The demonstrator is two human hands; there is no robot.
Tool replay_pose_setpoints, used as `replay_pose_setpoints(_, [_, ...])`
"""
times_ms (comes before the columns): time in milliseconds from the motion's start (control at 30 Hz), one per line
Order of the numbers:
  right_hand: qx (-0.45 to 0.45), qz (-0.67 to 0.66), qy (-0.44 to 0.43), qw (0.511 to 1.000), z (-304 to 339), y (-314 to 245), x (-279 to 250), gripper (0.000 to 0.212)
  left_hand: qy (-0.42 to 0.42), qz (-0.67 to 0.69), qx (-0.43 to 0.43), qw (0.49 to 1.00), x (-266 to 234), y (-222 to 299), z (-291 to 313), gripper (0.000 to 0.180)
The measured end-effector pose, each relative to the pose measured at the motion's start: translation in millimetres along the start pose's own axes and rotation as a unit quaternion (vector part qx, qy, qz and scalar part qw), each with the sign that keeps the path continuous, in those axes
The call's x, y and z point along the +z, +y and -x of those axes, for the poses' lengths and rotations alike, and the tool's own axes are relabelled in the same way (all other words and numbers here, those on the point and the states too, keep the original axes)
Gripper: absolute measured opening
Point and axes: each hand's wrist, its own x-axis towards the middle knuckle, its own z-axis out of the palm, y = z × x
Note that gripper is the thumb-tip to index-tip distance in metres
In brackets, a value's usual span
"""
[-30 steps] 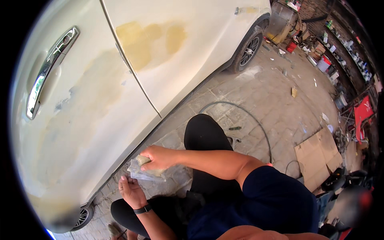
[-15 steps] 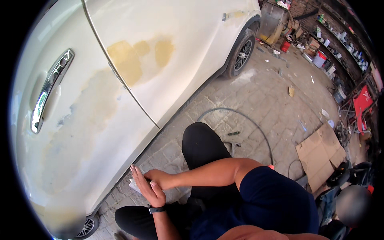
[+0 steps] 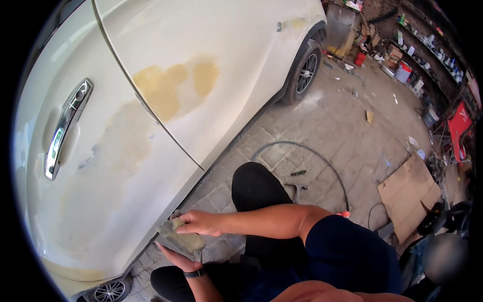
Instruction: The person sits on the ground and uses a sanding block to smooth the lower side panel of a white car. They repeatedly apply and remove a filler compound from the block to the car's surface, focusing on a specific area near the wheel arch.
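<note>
My right hand (image 3: pixel 204 222) is closed on a flat grey piece with a yellowish patch (image 3: pixel 189 241), its thumb on top and fingertips at the far edge. Whether it is a board or an abrasive sheet I cannot tell. Just below, my left hand (image 3: pixel 177 257), with a dark watch on the wrist, has its fingers stretched out along the piece's near side; part of the palm is hidden. Both hands are low beside the white car door (image 3: pixel 126 201), which has grey sanded areas and yellowish filler patches (image 3: pixel 160 93). A chrome handle (image 3: pixel 68 128) is on this door.
A black hose (image 3: pixel 322 160) curves over the paving beyond my knee (image 3: pixel 256 186). Near it lie a green-handled tool (image 3: pixel 299 173) and a grey metal tool (image 3: pixel 297 190). Flattened cardboard (image 3: pixel 410 196) lies at right. Shelves of bottles (image 3: pixel 432 55) stand at far right.
My right hand has come out from behind the left and now shows the grey piece, tilted into view. My left hand has dropped lower, beneath it. The view has shifted slightly.
</note>
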Motion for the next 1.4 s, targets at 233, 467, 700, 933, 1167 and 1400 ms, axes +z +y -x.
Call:
replay_pose_setpoints(233, [-0.045,0.061,0.150,0.986,-14,6,-21,0.026,-0.058,-0.118,0.205,0.970,66,52,-20,0.075])
replay_pose_setpoints(467, [-0.088,-0.161,0.129,0.975,-5,12,-16,0.030,0.140,0.016,0.179,0.974,17,33,-14,0.075])
replay_pose_setpoints(700, [-0.040,0.119,0.185,0.975,-13,9,-16,0.024,0.204,-0.267,0.102,0.936,-11,12,-14,0.019])
replay_pose_setpoints(933, [-0.031,0.088,0.161,0.983,-19,13,-16,0.026,0.115,-0.335,0.035,0.934,-27,8,-8,0.022])
replay_pose_setpoints(1167, [-0.018,0.026,0.166,0.986,-19,22,-14,0.027,0.129,-0.367,0.057,0.919,-23,-1,-10,0.022])
replay_pose_setpoints(1400, [-0.051,0.000,0.204,0.978,-19,13,-18,0.025,0.125,-0.294,0.005,0.948,-19,-9,-5,0.021])
